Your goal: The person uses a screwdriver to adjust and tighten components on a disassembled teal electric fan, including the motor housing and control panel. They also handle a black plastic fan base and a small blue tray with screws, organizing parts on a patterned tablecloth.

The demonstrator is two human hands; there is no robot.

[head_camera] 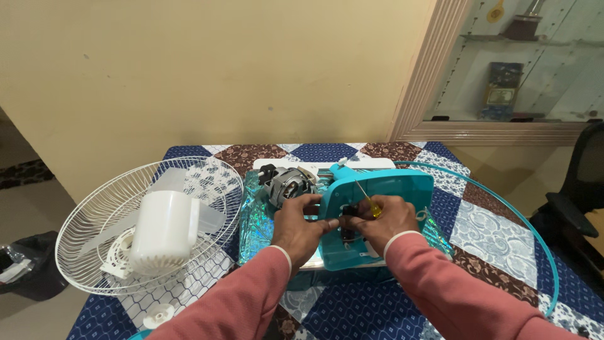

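Between left hand [301, 225] and right hand [385, 221], teal fan housing [402, 186].

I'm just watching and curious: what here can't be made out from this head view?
- Small dark part at the teal fan housing: covered by the left hand and right hand.
- Screwdriver tip: too small to place.
- Motor: partly behind the housing.
- Teal ring: cut off by the bottom edge.
- Shelf items: blurred behind glass.
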